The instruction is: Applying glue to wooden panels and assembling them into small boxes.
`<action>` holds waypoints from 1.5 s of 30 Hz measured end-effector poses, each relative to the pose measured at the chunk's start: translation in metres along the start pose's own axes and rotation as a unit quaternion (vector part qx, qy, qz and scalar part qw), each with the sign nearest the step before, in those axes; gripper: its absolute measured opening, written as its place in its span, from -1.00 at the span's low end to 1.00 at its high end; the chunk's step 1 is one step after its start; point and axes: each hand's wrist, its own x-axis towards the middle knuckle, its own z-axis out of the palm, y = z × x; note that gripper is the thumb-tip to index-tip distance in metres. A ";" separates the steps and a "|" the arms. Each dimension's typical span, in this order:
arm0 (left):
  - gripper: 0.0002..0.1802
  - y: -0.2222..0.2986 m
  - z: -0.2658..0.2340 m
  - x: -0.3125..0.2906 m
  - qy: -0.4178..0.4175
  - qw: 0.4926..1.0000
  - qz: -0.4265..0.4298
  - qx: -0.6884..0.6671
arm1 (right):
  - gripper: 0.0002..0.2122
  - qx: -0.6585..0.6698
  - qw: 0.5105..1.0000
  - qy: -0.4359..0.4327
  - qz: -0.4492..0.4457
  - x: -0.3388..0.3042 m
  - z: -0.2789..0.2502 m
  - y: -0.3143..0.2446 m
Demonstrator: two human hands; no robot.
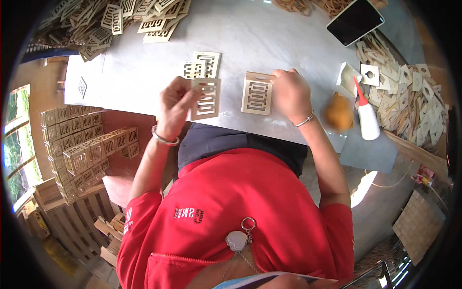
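Pinched between the thumb and fingers of my left hand (pixel 176 103) is a thin, pale cut-out wooden panel (pixel 212 103), held upright near the table's front edge. Two or so similar cut-out panels (pixel 210 60) lie on the table just beyond it. My right hand (pixel 291 94) is closed on the right side of a small cut-out wooden box (pixel 256 98), whose patterned face is turned toward me. A narrow strip of wood shows along its upper edge. The two held pieces are apart. Blur hides some of my right fingers.
Piles of cut-out panels (pixel 96 29) cover the far left of the grey table (pixel 231 36). At right are a white bottle with a red nozzle (pixel 368 123), a blurred orange-brown thing (pixel 338 113), wood offcuts (pixel 399 101) and a phone (pixel 355 22). Stacked latticed boxes (pixel 77 149) stand left.
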 end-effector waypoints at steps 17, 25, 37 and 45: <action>-0.73 -0.027 0.056 0.028 0.006 0.972 0.081 0.222 | -0.73 0.026 1.000 0.016 0.000 -0.003 0.002 0.002; -0.76 -0.017 0.070 0.025 -0.020 0.970 0.047 0.236 | -0.76 0.029 0.999 0.028 0.001 -0.005 0.004 0.003; -0.78 -0.011 0.085 0.025 -0.018 0.906 0.192 0.377 | -0.74 0.046 0.998 0.032 -0.014 -0.008 0.006 0.004; -0.70 -0.006 0.081 0.029 -0.072 0.910 0.187 0.363 | -0.76 0.053 0.998 0.025 -0.023 -0.007 0.004 0.004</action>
